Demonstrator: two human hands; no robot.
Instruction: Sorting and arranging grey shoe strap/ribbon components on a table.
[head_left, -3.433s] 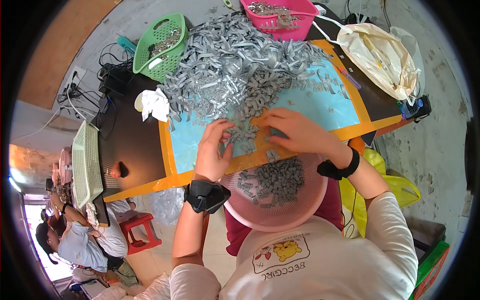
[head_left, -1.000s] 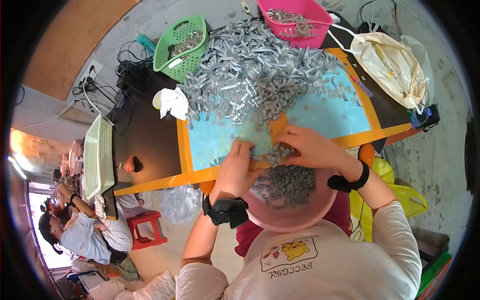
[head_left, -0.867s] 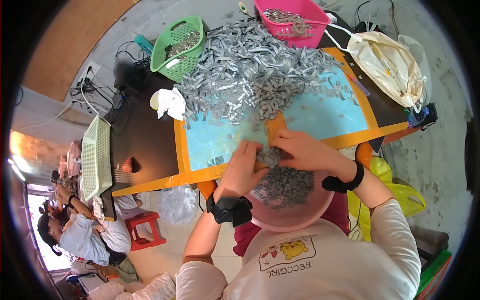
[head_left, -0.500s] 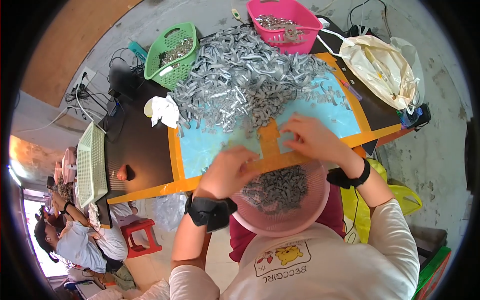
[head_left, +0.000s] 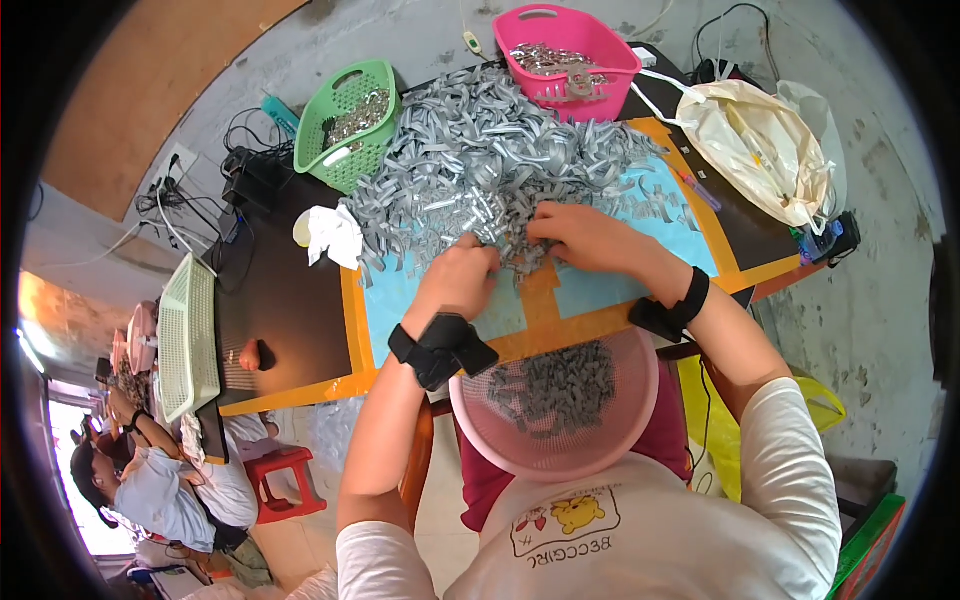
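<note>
A large heap of grey ribbon-like strips (head_left: 470, 130) covers the far part of the table, with smaller cut pieces along its near side. My left hand (head_left: 462, 278) is at the heap's near edge, fingers curled down against the strips. Close to its right, my right hand (head_left: 585, 238) has its fingers bent into the small grey pieces. Both hands look closed, but what lies between the fingertips is hidden. On my lap below the table edge rests a pink mesh basket (head_left: 480, 430) holding many short dark-grey pieces.
Behind the heap stand a green basket (head_left: 345, 165) and a pink basket (head_left: 540, 25), both with shiny metal parts. A cream plastic bag (head_left: 750, 140) lies far right. White crumpled tissue (head_left: 335, 235) and a pale basket (head_left: 185, 350) are leftward. Another person (head_left: 150, 490) sits far left.
Both hands have moved forward from above the table's near edge to the near side of the heap. Their fingers now meet the strips. The lap basket is more uncovered.
</note>
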